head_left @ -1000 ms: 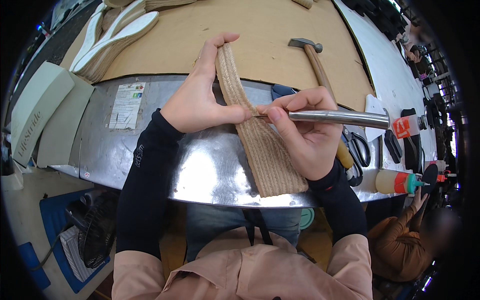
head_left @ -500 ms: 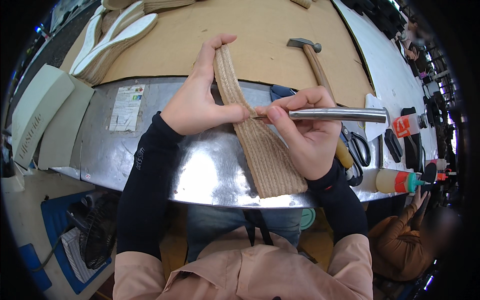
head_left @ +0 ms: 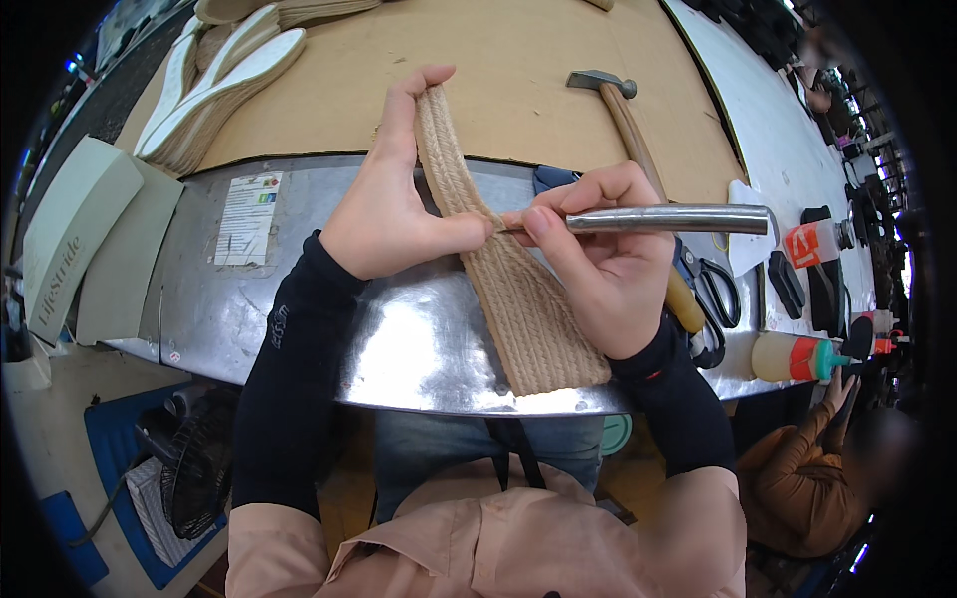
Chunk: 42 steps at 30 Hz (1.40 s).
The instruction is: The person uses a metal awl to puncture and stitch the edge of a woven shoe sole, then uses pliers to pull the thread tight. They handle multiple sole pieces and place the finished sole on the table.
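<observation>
Jute sole: a long woven rope sole (head_left: 518, 289), tan, held tilted over the shiny metal surface (head_left: 419, 339), its toe end raised toward the cardboard sheet (head_left: 478, 80) and its heel end low at the near edge.
Left hand: the left hand (head_left: 394, 209) is clamped on the upper part of the sole, fingers stretched up along its left edge, thumb pressing across it near the middle.
Right hand: the right hand (head_left: 608, 269) is closed around a steel tool (head_left: 668, 219) lying almost level, its thin tip touching the sole just beside the left thumb.
Forearms: both come up from the lower edge in dark sleeves, meeting over the sole.
Label: a white rectangular sticker (head_left: 249, 219) with small coloured marks is stuck flat on the metal, left of the left wrist.
Box: a pale grey-green carton (head_left: 75, 239) leans at the far left edge.
Bottles: a cream glue bottle (head_left: 797, 357) with red and green tip lies at right; another with an orange label (head_left: 812, 244) lies beyond it.
Tools: a hammer (head_left: 618, 110) rests on the cardboard; black scissors (head_left: 713, 294) lie just right of the right hand.
Sole stack: pale soles (head_left: 209, 90) are piled at upper left.
</observation>
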Available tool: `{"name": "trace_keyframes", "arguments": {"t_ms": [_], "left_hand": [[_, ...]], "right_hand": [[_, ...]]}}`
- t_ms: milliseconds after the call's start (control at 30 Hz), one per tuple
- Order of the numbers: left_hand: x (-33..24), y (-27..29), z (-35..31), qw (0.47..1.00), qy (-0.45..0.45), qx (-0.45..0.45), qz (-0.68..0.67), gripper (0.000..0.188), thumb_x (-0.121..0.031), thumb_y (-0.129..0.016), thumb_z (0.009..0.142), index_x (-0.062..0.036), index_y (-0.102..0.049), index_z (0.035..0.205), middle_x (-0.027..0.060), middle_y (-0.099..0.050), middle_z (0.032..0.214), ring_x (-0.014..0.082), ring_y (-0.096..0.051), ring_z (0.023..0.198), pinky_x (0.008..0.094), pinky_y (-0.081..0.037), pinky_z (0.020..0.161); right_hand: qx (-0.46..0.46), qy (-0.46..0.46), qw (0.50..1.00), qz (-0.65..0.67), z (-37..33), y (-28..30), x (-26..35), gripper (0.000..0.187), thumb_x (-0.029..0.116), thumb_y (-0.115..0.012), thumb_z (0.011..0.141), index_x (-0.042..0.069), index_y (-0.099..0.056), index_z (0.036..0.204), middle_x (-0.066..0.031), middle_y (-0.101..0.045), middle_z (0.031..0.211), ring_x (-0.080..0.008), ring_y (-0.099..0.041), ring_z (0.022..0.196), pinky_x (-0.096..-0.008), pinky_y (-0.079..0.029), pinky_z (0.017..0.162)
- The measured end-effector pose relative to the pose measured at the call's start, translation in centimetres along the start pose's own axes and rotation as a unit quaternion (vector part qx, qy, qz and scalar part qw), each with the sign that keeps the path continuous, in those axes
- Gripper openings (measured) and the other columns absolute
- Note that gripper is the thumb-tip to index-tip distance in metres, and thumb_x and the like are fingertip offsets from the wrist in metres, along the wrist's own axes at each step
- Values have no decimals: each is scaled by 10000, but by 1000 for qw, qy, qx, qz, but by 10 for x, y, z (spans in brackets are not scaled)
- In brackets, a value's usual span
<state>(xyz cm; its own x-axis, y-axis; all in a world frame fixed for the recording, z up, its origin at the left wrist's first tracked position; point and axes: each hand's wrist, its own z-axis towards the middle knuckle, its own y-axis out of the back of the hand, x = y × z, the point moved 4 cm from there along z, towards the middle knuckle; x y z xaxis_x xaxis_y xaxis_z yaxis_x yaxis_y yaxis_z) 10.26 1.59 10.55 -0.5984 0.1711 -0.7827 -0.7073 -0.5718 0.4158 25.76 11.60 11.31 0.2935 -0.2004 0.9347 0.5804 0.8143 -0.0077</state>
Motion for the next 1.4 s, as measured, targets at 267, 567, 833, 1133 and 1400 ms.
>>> {"name": "trace_keyframes", "arguments": {"t_ms": [267, 567, 833, 1133, 1400], "left_hand": [[-2, 0, 1, 1000, -10, 12, 10, 989, -250, -747, 581, -40, -267, 1420, 208, -384, 1357, 330, -355, 1320, 380, -267, 1111], [-3, 0, 0, 1000, 0, 29, -2, 989, -236, -742, 589, -41, -248, 1423, 203, -365, 1363, 313, -353, 1314, 373, -269, 1106], [-4, -4, -2, 998, 33, 28, -54, 997, -212, -755, 589, -46, -236, 1424, 177, -358, 1341, 278, -360, 1292, 351, -274, 1092], [-2, -2, -1, 999, 5, 31, -34, 1001, -217, -760, 595, -38, -230, 1424, 189, -363, 1335, 292, -355, 1292, 359, -266, 1097], [-3, -4, -2, 999, 8, 23, -30, 986, -208, -750, 594, -44, -237, 1420, 191, -366, 1326, 293, -371, 1274, 357, -283, 1088]], "right_hand": [[64, 19, 995, -73, -2, 0, 8, 205, -46, -618, 897, 6, -434, 970, -167, -655, 941, -214, -695, 917, -260, -584, 760], [12, 27, 999, -14, -4, 0, 2, 172, -5, -694, 862, -1, -532, 921, -25, -571, 848, -41, -583, 741, -169, -514, 630], [9, 0, 1000, 7, 0, 2, 1, 176, -12, -676, 871, -14, -517, 945, -48, -600, 864, -62, -614, 775, -184, -529, 671], [13, -53, 996, 70, 2, 4, 0, 193, -20, -664, 876, -21, -493, 965, -86, -625, 886, -109, -656, 838, -212, -556, 736], [10, -36, 998, 56, 2, 3, -1, 195, -31, -675, 862, -28, -509, 964, -84, -617, 880, -91, -638, 810, -204, -551, 714]]}}
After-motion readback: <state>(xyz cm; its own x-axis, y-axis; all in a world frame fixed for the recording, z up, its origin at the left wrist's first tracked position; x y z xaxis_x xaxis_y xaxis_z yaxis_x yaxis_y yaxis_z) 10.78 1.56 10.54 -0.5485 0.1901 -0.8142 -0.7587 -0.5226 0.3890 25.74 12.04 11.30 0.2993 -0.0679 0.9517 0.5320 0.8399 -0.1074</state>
